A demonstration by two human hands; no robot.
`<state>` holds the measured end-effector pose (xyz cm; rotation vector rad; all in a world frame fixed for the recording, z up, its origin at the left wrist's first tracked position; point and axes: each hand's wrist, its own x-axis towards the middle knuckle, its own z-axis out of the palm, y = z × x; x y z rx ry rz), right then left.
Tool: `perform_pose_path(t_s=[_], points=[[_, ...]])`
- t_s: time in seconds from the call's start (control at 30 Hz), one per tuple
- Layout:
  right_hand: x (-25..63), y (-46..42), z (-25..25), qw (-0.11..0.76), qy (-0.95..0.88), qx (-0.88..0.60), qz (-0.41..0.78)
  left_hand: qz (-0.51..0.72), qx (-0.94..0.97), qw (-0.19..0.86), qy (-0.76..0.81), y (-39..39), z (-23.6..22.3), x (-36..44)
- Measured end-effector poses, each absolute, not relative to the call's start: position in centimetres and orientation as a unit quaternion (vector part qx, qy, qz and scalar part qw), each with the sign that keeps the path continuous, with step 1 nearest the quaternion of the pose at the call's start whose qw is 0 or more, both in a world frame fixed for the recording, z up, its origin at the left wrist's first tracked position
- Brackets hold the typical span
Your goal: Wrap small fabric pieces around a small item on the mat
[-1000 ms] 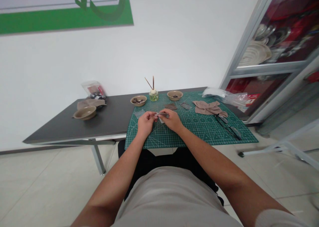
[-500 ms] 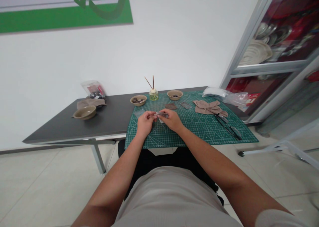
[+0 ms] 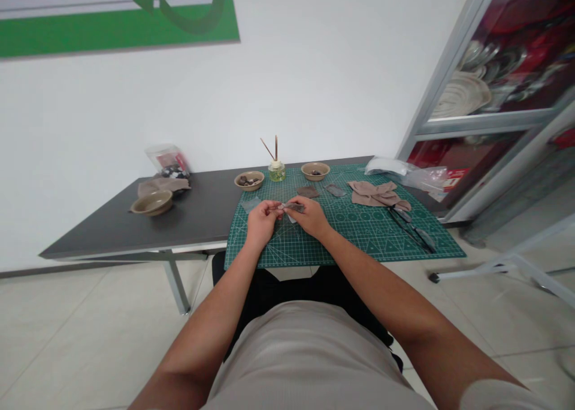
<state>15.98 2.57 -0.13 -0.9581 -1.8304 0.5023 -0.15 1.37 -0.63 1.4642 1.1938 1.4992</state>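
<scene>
Over the near part of the green cutting mat (image 3: 359,242), my left hand (image 3: 263,221) and my right hand (image 3: 311,216) meet with fingers pinched. Between them is a small clear plastic bag (image 3: 294,207) with something dark grey-brown in it; my fingers cover much of it. Both hands grip it near its top edge. A whitish piece (image 3: 291,219) shows just under the right fingers. Beyond the hands lie a brown flat packet (image 3: 308,192) and a grey clear packet (image 3: 335,190). Another clear bag (image 3: 251,204) lies flat beside my left hand.
At the back stand a bowl of dark stones (image 3: 250,181), a reed diffuser (image 3: 277,170) and a second bowl (image 3: 315,171). A brown cloth (image 3: 372,193), eyeglasses (image 3: 411,230) and plastic bags (image 3: 404,173) lie right. Another bowl (image 3: 153,203) stands on the dark table (image 3: 197,218) at left.
</scene>
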Motion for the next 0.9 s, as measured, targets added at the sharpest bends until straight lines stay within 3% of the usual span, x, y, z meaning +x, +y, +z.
perform_pose_path(t_s=[0.9], points=[[16.07,2.46,0.03,0.502,-0.754,-0.370,0.205,0.564,0.588,0.345,0.465,1.78,-1.26,-0.41]])
